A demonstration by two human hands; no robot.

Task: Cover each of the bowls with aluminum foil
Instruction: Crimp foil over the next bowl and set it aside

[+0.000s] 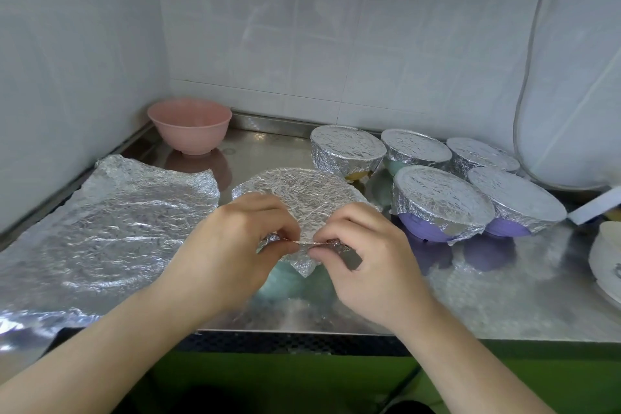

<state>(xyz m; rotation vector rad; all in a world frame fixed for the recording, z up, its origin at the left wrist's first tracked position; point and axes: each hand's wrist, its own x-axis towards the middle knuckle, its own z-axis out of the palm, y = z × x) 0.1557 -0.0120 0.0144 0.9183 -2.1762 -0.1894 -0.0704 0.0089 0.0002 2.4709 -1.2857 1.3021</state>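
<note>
At the near rim, hands (pixel 304 245) pinch foil (pixel 302 191).

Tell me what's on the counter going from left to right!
Loose foil sheet → pink bowl → teal bowl both hands are wrapping → five foil-covered bowls → white dish at the right edge.

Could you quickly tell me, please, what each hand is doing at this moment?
Left hand: pinches the near edge of the foil over the teal bowl.
Right hand: pinches the same foil edge, beside the left.
</note>
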